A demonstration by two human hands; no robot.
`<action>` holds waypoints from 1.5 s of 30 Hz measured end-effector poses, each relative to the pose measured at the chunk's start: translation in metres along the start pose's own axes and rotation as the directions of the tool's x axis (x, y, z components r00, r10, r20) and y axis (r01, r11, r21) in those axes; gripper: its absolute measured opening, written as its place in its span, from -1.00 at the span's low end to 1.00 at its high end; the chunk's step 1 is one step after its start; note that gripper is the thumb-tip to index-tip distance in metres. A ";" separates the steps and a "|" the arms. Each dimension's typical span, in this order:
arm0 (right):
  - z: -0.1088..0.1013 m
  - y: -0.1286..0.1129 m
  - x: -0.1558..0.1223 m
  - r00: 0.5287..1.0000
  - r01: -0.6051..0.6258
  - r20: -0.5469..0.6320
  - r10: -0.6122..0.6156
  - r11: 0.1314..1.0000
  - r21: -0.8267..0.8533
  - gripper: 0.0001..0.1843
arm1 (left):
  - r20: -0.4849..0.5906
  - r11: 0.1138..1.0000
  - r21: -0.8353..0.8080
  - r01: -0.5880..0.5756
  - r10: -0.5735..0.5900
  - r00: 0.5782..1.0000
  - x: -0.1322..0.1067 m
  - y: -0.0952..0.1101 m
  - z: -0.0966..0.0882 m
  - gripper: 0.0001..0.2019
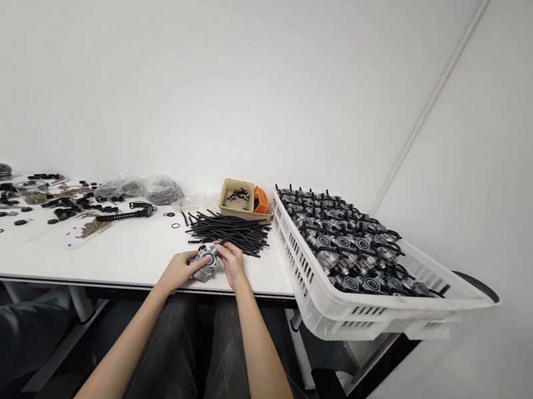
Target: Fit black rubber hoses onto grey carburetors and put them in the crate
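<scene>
Left hand [177,271], right hand [232,265]: fingers clamped on grey metal part [206,263] between them, near counter [109,262] edge; black tube pile [231,230] just far of it, probably nearer right hand

Hands two: left hand [177,271], right hand [233,263]; loose carburettor [206,262] one; white crate [380,312] one, its carburettors uncountable; beige tray [240,212] one; wristwatch [129,212] one; clear bags [163,188] two; black hose heap [231,229] one

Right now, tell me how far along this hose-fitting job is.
Looks well along. Done: the white basket is packed with grey parts that carry black hoses. In hand: left hand and right hand hold one grey metal part at the table edge. Left: a pile of loose black hoses lies just behind it.
</scene>
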State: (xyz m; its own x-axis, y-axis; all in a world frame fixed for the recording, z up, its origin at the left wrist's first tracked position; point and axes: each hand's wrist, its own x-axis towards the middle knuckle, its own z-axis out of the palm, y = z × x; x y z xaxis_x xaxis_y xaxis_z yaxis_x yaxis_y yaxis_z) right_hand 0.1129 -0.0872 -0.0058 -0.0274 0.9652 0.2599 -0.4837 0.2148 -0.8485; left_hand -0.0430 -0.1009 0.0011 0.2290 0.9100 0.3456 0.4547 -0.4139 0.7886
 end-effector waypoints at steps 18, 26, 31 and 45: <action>0.000 0.004 0.002 0.997 0.054 -0.046 -0.059 0.994 -0.098 -0.73 | 0.010 0.997 0.061 -0.046 0.045 0.999 0.001 -0.002 0.001 -0.56; 0.001 0.005 0.003 0.995 0.073 -0.061 -0.083 0.987 -0.141 -0.73 | -0.002 0.997 0.055 -0.059 0.060 0.998 0.000 0.001 0.001 -0.57; 0.001 0.003 0.002 0.995 0.058 -0.076 -0.070 0.986 -0.156 -0.71 | 0.002 0.998 0.034 -0.052 0.052 0.999 0.000 0.001 0.001 -0.57; 0.000 0.003 0.003 0.994 0.046 -0.093 -0.059 0.990 -0.134 -0.71 | 0.006 0.998 0.033 -0.051 0.051 0.999 0.001 -0.003 0.002 -0.59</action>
State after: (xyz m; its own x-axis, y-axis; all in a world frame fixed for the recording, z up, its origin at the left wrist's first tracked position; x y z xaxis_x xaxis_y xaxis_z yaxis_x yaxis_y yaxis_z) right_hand 0.1107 -0.0837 -0.0077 0.0821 0.9606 0.2654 -0.3625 0.2768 -0.8899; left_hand -0.0421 -0.0989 -0.0018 0.2567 0.8876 0.3825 0.4706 -0.4605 0.7526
